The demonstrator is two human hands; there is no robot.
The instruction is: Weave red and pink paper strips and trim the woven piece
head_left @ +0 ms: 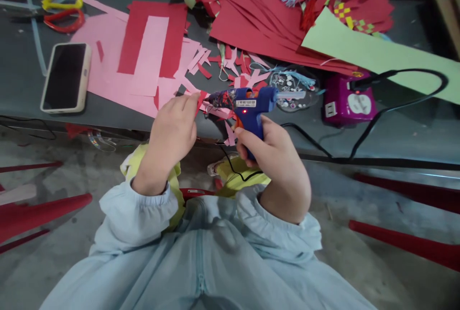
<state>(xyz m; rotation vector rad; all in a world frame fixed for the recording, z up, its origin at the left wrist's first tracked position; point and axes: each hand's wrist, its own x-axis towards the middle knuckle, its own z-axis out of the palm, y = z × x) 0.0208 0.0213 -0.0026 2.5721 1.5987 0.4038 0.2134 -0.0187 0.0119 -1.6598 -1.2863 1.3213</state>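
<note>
Glue gun [257, 100] in right hand [269, 149], fingers round grip [252, 125], nozzle [212, 100] aimed left; left hand [174, 123] pinches red paper [200, 102] beside it, presumably steadying.

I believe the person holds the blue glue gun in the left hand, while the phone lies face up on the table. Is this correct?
Not quite: the head view shows the blue glue gun in the right hand. The phone does lie face up on the table.
</note>
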